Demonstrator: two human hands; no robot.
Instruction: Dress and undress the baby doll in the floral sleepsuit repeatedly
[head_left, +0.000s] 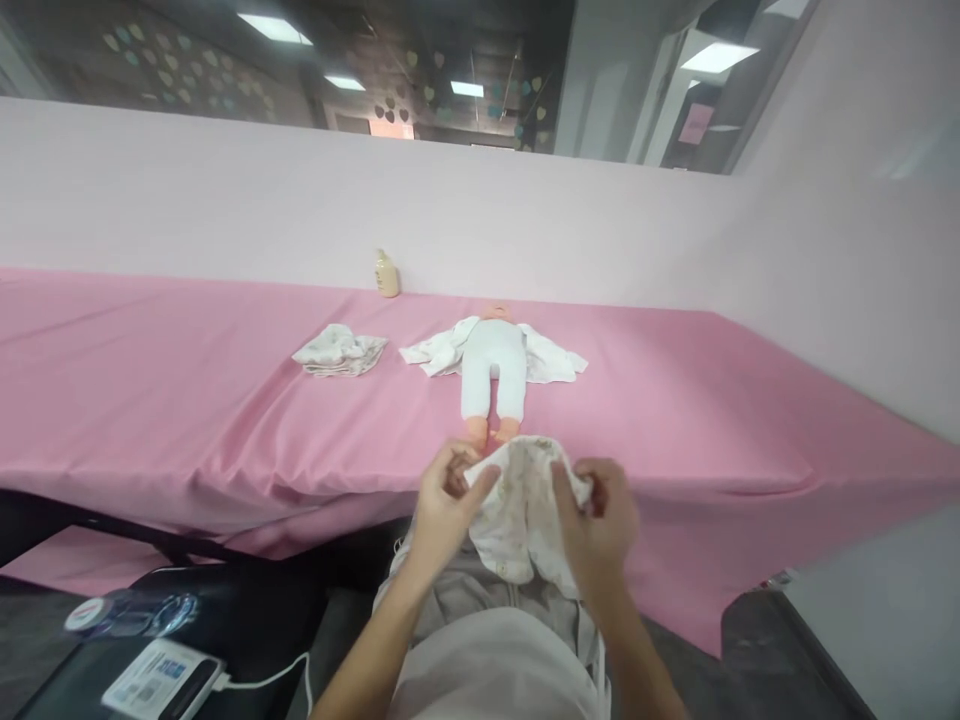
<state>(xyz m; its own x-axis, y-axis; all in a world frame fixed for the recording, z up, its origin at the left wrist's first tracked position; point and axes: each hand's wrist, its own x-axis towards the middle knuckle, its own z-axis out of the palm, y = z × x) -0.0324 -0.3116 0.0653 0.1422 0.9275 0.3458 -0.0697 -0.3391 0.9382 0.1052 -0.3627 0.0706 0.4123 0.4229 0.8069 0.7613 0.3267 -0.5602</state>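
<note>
A small pair of white patterned baby pants (517, 510) hangs between my two hands at the table's front edge. My left hand (454, 490) pinches one side of the waistband. The other side is gripped by my right hand (596, 510). Just beyond the pants lies a baby doll (495, 365) on its back, dressed in white, its bare feet pointing toward me. Beneath the doll a white top (555, 357) is spread with its sleeves out to both sides. The doll's head is mostly hidden from this angle.
A pink cloth (187, 390) covers the table. Folded white patterned clothes (341, 352) lie left of the doll, and a cream pump bottle (386, 275) stands by the wall. At lower left, a chair holds a water bottle (131, 612) and a white cabled device (161, 680).
</note>
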